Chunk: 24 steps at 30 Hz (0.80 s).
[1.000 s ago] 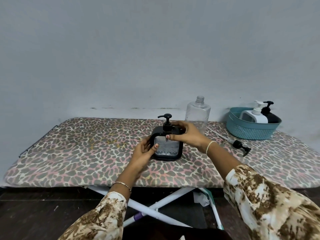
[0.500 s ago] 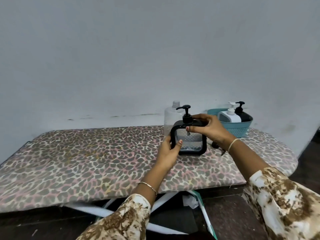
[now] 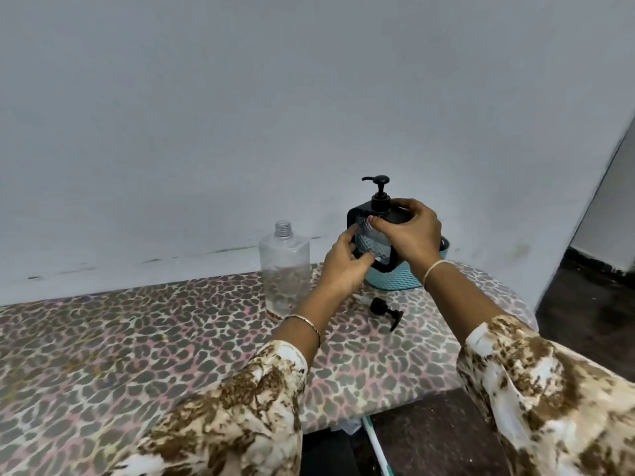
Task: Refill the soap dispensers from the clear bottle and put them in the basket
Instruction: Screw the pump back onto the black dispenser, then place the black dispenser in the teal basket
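- Hands are both gripping one thing on my feed: the black soap dispenser (image 3: pixel 371 247), which is hanging clear of the leopard-print worktop (image 3: pixel 137 338), tilting slightly, with its pump spout pointing left.
- My view is showing the right hand (image 3: pixel 409 235) wrapping over the dispenser's top, fingers curling round the black shoulder beside the pump collar and the thumb pressing on the clear front panel.
- I am seeing the left hand (image 3: pixel 343 266) clasping the lower left edge, fingers curling behind the black frame and the thumb lying across the front.
- The dispenser is overlapping the near-left rim of the teal basket (image 3: pixel 395 280) (I cannot tell whether it is touching the basket or only hovering in front of it).
- The basket is sitting at the far right end of the worktop, close to the grey wall (image 3: pixel 240 97); the hands and the dispenser are hiding its inside from me.
- The clear bottle (image 3: pixel 285 269) is standing upright and uncapped on the worktop, just left of the left hand and apart from it.
- A loose black pump (image 3: pixel 383 309) is lying on its side on the worktop between the two forearms, near the basket's front, its tube running off behind the left wrist.
- Both arms are wearing brown-and-cream patterned sleeves, and a thin bangle (image 3: pixel 305 321) is circling the left wrist.
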### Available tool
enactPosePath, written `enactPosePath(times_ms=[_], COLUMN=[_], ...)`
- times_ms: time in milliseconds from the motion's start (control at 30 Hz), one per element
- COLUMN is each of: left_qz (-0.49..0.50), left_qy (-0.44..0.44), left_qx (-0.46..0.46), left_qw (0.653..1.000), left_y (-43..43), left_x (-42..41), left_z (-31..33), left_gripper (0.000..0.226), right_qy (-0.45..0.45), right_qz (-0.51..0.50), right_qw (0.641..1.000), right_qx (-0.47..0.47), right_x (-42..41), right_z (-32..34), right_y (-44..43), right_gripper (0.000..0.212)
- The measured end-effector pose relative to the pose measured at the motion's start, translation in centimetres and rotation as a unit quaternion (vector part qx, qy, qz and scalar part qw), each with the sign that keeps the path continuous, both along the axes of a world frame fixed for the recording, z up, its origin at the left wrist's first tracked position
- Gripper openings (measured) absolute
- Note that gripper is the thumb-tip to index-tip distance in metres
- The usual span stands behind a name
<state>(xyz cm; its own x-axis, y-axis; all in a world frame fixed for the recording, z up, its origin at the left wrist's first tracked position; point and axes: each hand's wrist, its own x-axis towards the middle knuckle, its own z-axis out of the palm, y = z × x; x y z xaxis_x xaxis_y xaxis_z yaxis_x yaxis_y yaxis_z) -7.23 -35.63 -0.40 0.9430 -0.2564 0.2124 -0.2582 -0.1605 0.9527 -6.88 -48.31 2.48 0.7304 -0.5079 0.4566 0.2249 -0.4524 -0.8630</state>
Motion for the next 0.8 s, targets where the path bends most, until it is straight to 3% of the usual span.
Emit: enactPosePath(times_ms=[333,533,800], left_qz=[-0.007,-0.017,0.029], left_qy=[0.007,0.02,0.007], left_qx=[-0.089,-0.105,-0.038], left_qw=[0.996,0.994,0.999], left_y=[-4.2,-6.4,-7.6], left_x=[9.0,11.9,14.2], left_z=[2.7,2.4,0.1], left_gripper=[0.034,0.038,0.035], right_qy=[0.005,0.019,0.041], right_qz=[-0.041,-0.079,-0.084], right_qw=[0.999,0.997,0.996], right_qx=[0.002,0.019,0.007], right_x=[5.5,7.8,8.8], right_z=[-0.2,-1.8,-4.4], right_y=[-3.0,-3.7,-3.9], right_gripper=[0.047,0.053,0.043])
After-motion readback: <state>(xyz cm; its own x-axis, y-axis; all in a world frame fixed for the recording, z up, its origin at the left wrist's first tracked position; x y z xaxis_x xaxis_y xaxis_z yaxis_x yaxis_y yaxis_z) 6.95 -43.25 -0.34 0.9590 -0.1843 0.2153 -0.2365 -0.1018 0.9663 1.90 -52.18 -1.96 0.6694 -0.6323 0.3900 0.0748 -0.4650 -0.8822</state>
